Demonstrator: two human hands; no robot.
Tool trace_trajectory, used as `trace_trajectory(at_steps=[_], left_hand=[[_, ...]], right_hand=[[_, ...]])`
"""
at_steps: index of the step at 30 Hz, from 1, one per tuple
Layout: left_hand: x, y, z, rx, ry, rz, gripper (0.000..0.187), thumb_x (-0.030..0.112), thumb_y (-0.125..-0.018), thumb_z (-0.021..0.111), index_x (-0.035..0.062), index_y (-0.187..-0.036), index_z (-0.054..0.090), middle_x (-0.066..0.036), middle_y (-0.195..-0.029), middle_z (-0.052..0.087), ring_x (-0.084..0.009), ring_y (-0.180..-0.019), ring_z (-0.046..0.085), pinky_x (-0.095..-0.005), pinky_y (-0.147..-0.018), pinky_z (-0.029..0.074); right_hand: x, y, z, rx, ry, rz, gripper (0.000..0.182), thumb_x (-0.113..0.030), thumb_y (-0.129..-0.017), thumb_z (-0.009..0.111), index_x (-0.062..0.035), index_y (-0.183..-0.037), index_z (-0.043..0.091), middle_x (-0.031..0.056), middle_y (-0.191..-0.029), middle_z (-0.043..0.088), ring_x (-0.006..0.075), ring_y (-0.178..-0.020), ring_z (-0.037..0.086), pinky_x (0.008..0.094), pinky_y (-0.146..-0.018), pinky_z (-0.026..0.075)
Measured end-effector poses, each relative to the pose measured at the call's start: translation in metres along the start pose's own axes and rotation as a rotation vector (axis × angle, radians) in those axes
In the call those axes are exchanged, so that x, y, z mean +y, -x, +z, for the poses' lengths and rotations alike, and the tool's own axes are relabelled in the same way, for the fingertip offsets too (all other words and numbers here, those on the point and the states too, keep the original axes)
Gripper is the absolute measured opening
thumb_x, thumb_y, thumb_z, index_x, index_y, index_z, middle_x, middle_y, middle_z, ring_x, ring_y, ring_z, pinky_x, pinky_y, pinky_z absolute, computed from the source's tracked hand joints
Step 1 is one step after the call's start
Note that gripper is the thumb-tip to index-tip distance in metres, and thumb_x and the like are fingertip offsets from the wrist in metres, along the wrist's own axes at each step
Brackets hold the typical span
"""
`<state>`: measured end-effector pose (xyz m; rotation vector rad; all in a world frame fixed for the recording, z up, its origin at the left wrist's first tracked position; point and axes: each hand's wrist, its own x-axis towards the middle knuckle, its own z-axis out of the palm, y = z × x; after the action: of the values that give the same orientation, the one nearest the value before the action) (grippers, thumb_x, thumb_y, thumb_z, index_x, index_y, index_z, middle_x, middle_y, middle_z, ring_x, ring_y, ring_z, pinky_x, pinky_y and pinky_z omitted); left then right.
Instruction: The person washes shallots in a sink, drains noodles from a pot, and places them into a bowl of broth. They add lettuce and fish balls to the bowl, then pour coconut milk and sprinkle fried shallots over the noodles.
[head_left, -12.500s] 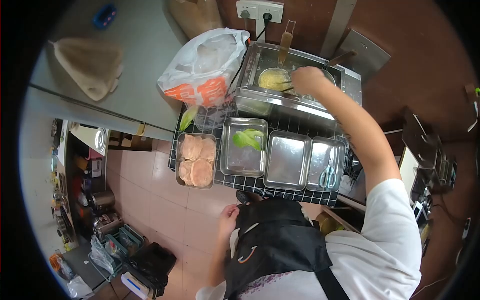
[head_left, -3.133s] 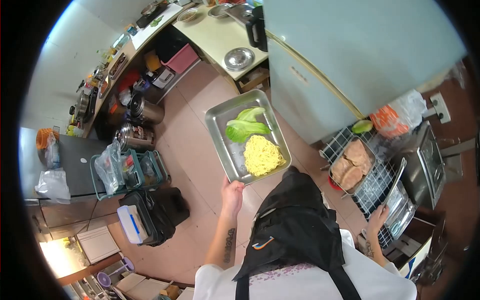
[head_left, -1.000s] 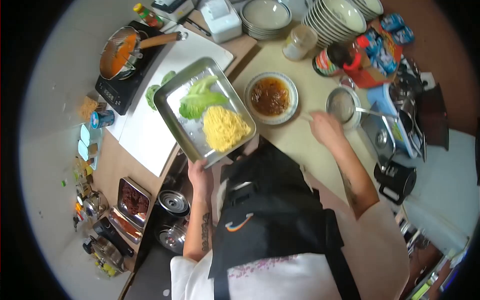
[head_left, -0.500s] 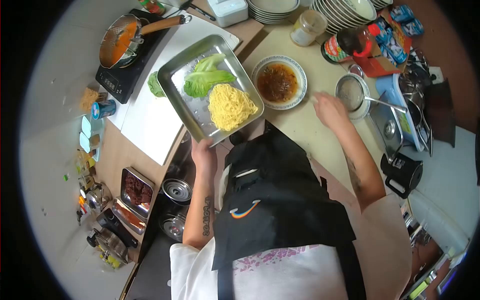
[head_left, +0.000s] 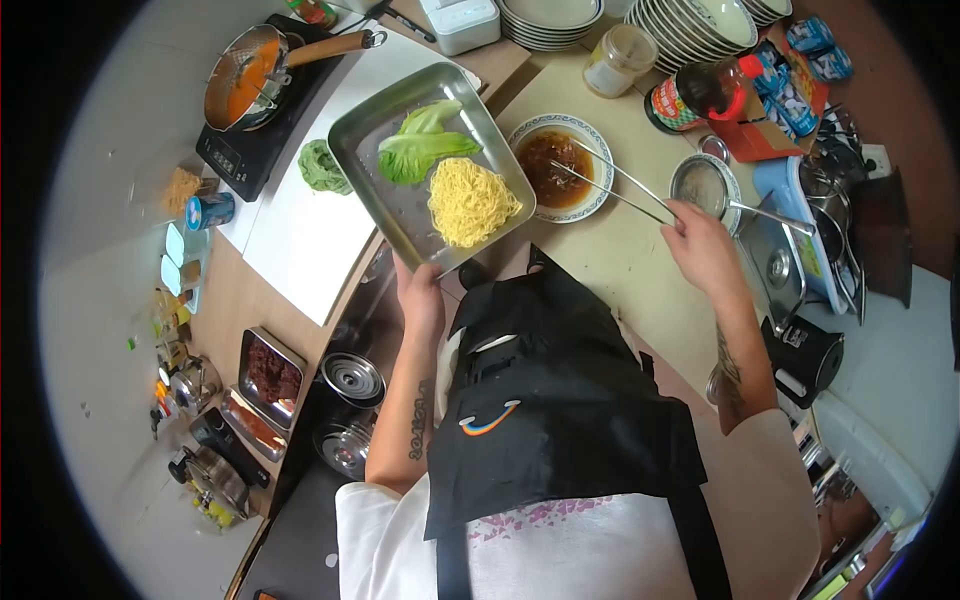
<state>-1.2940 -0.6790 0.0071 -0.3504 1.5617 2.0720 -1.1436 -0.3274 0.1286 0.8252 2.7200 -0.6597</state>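
My left hand [head_left: 418,285] grips the near corner of a metal tray [head_left: 350,165], which is held up at a slant. A mound of yellow noodles [head_left: 470,203] and some lettuce leaves [head_left: 425,150] lie in it. My right hand [head_left: 703,245] is closed around the end of what look like slim metal tongs [head_left: 625,187]. Their two tips, spread apart, reach into a patterned bowl [head_left: 602,200] of brown sauce [head_left: 560,185]. The bowl sits on the counter just right of the tray.
A pan with orange liquid and a strainer [head_left: 245,85] stands on an induction cooker [head_left: 230,155], upper left. Behind the bowl are a jar [head_left: 620,65], a sauce bottle [head_left: 700,95] and stacked bowls [head_left: 690,25]. A small strainer [head_left: 700,185] and black kettle [head_left: 808,355] are right.
My right hand has taken hold of the tongs and moved slightly right and down, with the tips now in the bowl. The tray has shifted a little right.
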Motion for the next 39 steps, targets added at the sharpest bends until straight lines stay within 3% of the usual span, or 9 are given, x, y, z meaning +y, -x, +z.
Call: trace_trajectory(at_steps=[4,6,8,15,22,28,34,39], left_hand=[[0.005,-0.012,0.024,-0.016,-0.100,0.066,0.083,-0.006,-0.081,0.044,0.0082,-0.159,0.020,-0.009,-0.146,0.041,-0.0213,-0.130,0.044,-0.0301,-0.106,0.037],[0.004,-0.016,0.034,-0.011,-0.105,0.054,0.081,-0.006,-0.081,0.044,0.0080,-0.158,0.023,-0.009,-0.143,0.043,-0.0204,-0.126,0.046,-0.0297,-0.103,0.039],[0.003,-0.022,0.041,-0.021,-0.097,0.094,0.071,-0.008,-0.085,0.044,0.0077,-0.153,0.034,-0.005,-0.129,0.053,-0.0156,-0.108,0.051,-0.0272,-0.094,0.042],[0.007,-0.026,0.065,-0.156,-0.053,0.115,0.075,-0.007,-0.084,0.043,0.0076,-0.156,0.030,-0.006,-0.136,0.049,-0.0168,-0.118,0.048,-0.0265,-0.101,0.039],[0.006,-0.036,0.075,-0.050,-0.303,0.191,0.071,-0.005,-0.086,0.044,0.0069,-0.155,0.030,-0.006,-0.128,0.051,-0.0159,-0.108,0.048,-0.0260,-0.095,0.040],[-0.004,-0.046,0.063,0.058,-0.209,0.213,0.069,-0.004,-0.088,0.043,0.0076,-0.154,0.030,-0.007,-0.124,0.052,-0.0158,-0.104,0.048,-0.0262,-0.093,0.040],[-0.003,-0.047,0.057,0.098,-0.247,0.287,0.066,-0.004,-0.089,0.042,0.0054,-0.153,0.030,-0.009,-0.129,0.049,-0.0172,-0.108,0.047,-0.0274,-0.096,0.040],[-0.008,-0.049,0.053,0.113,-0.336,0.346,0.064,-0.003,-0.089,0.042,0.0022,-0.152,0.030,-0.011,-0.132,0.048,-0.0192,-0.112,0.047,-0.0280,-0.100,0.038]], right_hand=[[-0.021,0.015,-0.032,-0.073,-0.096,-0.157,0.041,-0.016,-0.089,0.064,-0.0077,-0.128,0.063,0.0132,-0.099,0.065,0.0334,-0.089,0.066,0.0461,-0.080,0.053],[-0.029,0.010,-0.026,0.020,0.103,-0.326,0.041,-0.015,-0.089,0.065,-0.0080,-0.129,0.062,0.0117,-0.099,0.063,0.0334,-0.090,0.066,0.0460,-0.078,0.054],[-0.024,-0.009,-0.013,0.043,0.126,-0.352,0.042,-0.015,-0.089,0.065,-0.0085,-0.130,0.061,0.0113,-0.099,0.063,0.0333,-0.091,0.066,0.0456,-0.079,0.054],[0.004,-0.058,0.047,0.097,-0.070,-0.510,0.031,-0.012,-0.091,0.062,-0.0075,-0.122,0.066,0.0113,-0.104,0.068,0.0347,-0.092,0.068,0.0441,-0.079,0.056],[0.013,-0.068,0.058,0.127,-0.266,-0.517,0.024,-0.010,-0.092,0.062,-0.0043,-0.114,0.069,0.0129,-0.101,0.071,0.0365,-0.086,0.068,0.0435,-0.077,0.056],[0.024,-0.055,0.017,0.187,-0.321,-0.536,0.022,-0.008,-0.091,0.063,-0.0015,-0.110,0.070,0.0162,-0.096,0.070,0.0363,-0.085,0.068,0.0412,-0.073,0.055],[0.054,-0.041,-0.006,0.154,-0.230,-0.422,0.022,-0.007,-0.090,0.063,-0.0008,-0.110,0.069,0.0165,-0.096,0.070,0.0373,-0.085,0.068,0.0428,-0.072,0.054],[0.070,-0.048,0.016,0.097,-0.015,-0.380,0.024,-0.012,-0.092,0.060,-0.0033,-0.114,0.066,0.0153,-0.103,0.070,0.0384,-0.089,0.067,0.0462,-0.078,0.054]])
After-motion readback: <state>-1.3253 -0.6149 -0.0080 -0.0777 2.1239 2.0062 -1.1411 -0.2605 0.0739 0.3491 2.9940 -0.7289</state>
